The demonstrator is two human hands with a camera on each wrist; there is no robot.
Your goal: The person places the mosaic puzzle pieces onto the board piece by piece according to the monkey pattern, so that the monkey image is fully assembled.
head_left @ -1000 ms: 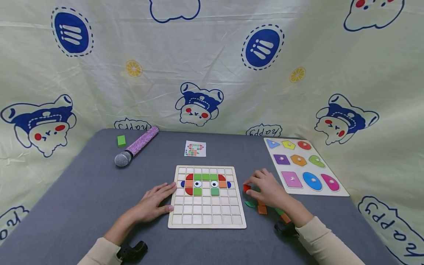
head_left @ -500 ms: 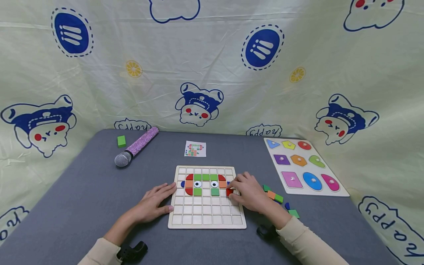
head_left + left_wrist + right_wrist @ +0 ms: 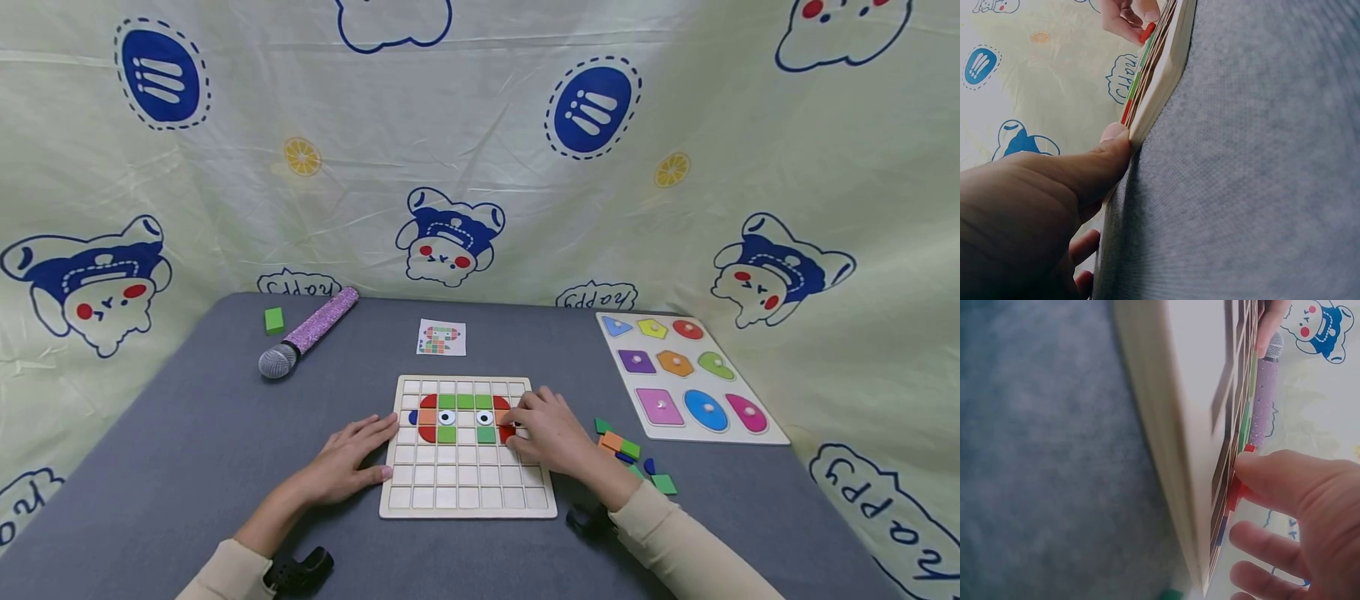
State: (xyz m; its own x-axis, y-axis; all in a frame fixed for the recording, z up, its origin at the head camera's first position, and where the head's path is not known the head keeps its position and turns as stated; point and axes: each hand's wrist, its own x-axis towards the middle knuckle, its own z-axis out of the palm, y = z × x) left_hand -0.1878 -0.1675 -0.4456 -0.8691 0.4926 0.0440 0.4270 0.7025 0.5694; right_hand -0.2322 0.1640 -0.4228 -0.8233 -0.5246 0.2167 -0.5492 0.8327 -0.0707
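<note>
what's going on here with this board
A person's right hand pinches a red piece at the right end of the coloured pattern on a gridded board, while the left hand rests against the board's left edge. The lower rows show bare cells. Loose pieces lie to the right, a picture card beyond.

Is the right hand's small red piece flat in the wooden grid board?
Not flat: the left wrist view shows the red piece tilted up from the board, pinched by the right hand.

Reads "happy" in bubbles [image 3: 597,294] on the cloth [image 3: 495,108], taken from the board [image 3: 468,497]: between ten and eleven o'clock, between one and two, and near three; cut off at nine.
</note>
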